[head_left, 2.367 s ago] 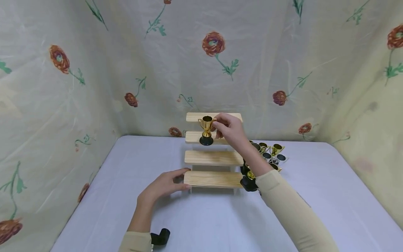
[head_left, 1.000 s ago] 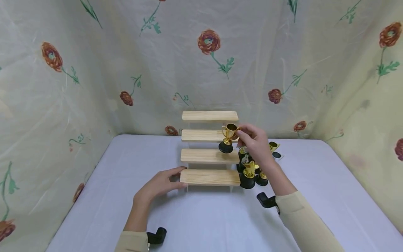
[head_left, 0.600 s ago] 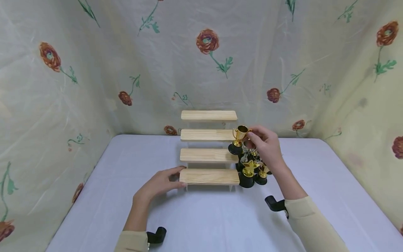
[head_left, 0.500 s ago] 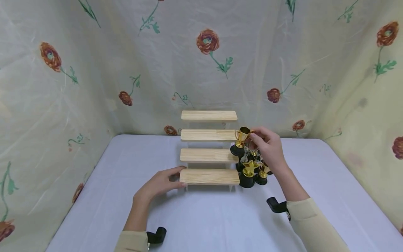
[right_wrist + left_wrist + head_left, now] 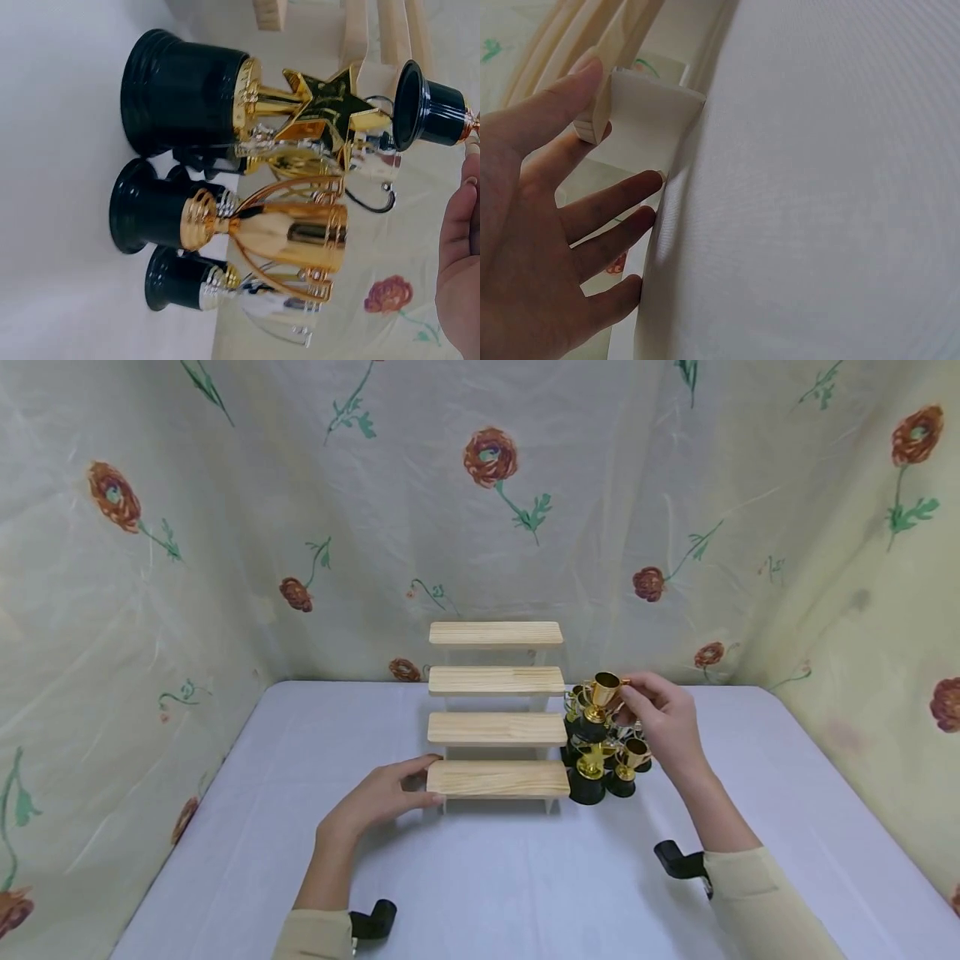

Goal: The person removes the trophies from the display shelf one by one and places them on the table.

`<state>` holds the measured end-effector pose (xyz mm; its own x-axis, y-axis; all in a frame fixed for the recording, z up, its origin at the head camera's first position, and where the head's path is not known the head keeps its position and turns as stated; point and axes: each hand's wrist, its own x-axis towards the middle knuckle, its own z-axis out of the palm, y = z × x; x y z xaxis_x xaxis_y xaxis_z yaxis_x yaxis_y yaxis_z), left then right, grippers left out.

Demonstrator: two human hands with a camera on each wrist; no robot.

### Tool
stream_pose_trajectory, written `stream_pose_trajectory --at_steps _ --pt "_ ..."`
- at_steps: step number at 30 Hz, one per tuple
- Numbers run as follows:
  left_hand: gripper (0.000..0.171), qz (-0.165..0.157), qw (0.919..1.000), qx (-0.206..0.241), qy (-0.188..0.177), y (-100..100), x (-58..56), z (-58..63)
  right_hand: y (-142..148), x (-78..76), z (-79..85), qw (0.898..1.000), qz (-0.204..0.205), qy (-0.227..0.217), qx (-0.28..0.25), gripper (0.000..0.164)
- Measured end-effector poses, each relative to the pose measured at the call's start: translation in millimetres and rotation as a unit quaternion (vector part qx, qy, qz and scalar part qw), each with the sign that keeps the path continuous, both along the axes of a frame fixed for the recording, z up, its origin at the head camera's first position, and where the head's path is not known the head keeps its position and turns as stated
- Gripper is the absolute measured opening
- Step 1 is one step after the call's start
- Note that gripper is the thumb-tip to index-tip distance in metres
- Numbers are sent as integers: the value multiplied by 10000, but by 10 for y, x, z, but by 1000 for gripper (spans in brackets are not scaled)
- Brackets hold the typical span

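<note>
My right hand (image 5: 666,720) pinches a small gold trophy cup (image 5: 603,692) by one handle. It hangs upright over a cluster of trophies to the right of the shelf; in the right wrist view its black base (image 5: 441,112) is above the others. Among those standing are a gold star trophy (image 5: 322,105), a gold two-handled cup (image 5: 289,229) and a silver cup (image 5: 277,307). At the left, my left hand (image 5: 384,795) grips the end of the lowest board of a wooden four-step display shelf (image 5: 498,779), thumb and index finger around the board's end (image 5: 592,124), other fingers spread.
White cloth (image 5: 495,893) covers the table. A flowered curtain (image 5: 592,510) hangs close behind the shelf and along both sides. The standing trophies crowd against the shelf's right end. A black wrist camera (image 5: 678,860) sits at the right sleeve, another at the left.
My right hand has carried the gold cup from in front of the upper boards rightward and down, over the trophy cluster. My left hand keeps its grip on the lowest board.
</note>
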<state>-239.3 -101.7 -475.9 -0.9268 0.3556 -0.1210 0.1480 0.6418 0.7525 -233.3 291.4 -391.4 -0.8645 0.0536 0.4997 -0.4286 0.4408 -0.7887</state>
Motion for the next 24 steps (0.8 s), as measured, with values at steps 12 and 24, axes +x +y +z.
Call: stream_pose_trajectory --at_steps 12,24 --pt "66 -35 10000 -35 33 -3 -8 -2 201 88 -58 9994 -357 -22 15 20" --pt "67 8 9999 -120 74 7 4 10 431 160 -146 9979 -648 -31 -18 21"
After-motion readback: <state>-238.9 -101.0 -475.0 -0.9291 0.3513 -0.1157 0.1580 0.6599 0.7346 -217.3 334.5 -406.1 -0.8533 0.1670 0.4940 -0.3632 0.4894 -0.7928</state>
